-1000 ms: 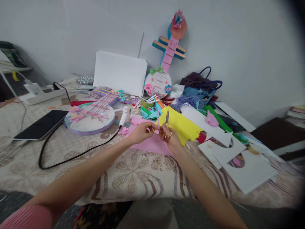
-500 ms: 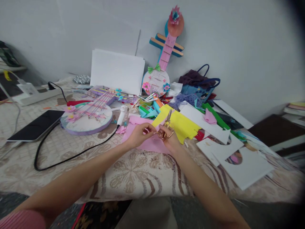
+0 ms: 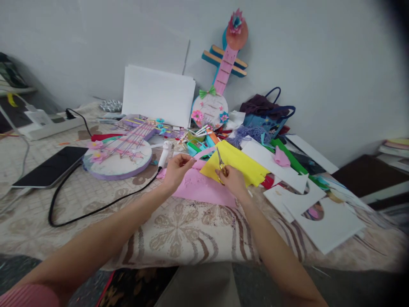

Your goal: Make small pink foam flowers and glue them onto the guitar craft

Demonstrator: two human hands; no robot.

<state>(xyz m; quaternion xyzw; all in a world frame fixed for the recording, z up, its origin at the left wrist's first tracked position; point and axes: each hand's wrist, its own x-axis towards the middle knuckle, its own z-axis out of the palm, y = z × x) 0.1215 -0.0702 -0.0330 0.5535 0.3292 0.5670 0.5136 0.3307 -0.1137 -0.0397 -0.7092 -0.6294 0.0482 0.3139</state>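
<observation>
My left hand (image 3: 177, 169) pinches one end of a narrow pink strip (image 3: 205, 153), which stretches up to the right toward the scissor tips. In my right hand (image 3: 233, 179) are gold-handled scissors (image 3: 221, 161), their blades pointing up and left over a yellow sheet (image 3: 243, 161). Beneath both hands lies a pink sheet (image 3: 204, 189) with small pink bits on it. Whether the blades touch the strip is too small to tell.
A white glue gun (image 3: 164, 154) with a black cable is beside my left hand. Further left are a decorated round instrument (image 3: 118, 164) and a tablet (image 3: 51, 167). White board offcuts (image 3: 329, 226) lie at the right. A colourful instrument (image 3: 223, 72) leans on the wall.
My hands have moved apart, the left one to the left and the right one slightly right. The pink strip now shows between them, and the scissors tilt further left.
</observation>
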